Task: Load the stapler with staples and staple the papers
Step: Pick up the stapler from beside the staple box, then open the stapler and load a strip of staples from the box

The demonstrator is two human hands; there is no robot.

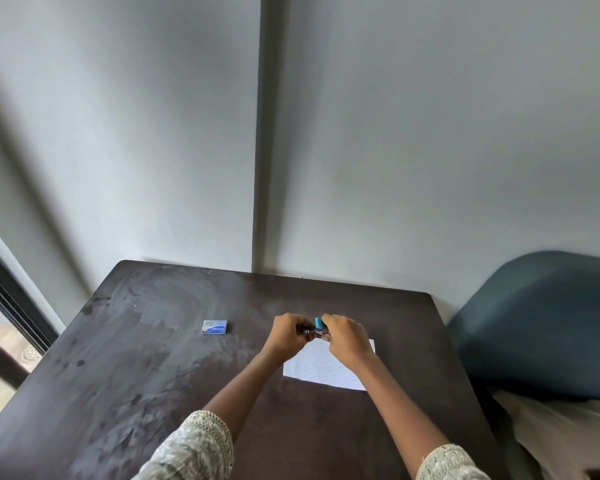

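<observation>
A small blue stapler (317,325) is held between both hands above the dark table (146,358). My left hand (286,336) pinches its left end, where metal parts show. My right hand (347,337) wraps over its blue right part. Most of the stapler is hidden by the fingers. White papers (321,367) lie flat on the table just below and right of the hands, partly covered by my right wrist. A small blue and white staple box (214,327) lies on the table to the left of my left hand, apart from it.
The table stands against a grey wall (395,150). A blue-grey cushioned chair back (541,323) is close to the table's right edge. A dark window frame (11,299) runs along the far left. The table's surface shows smudges.
</observation>
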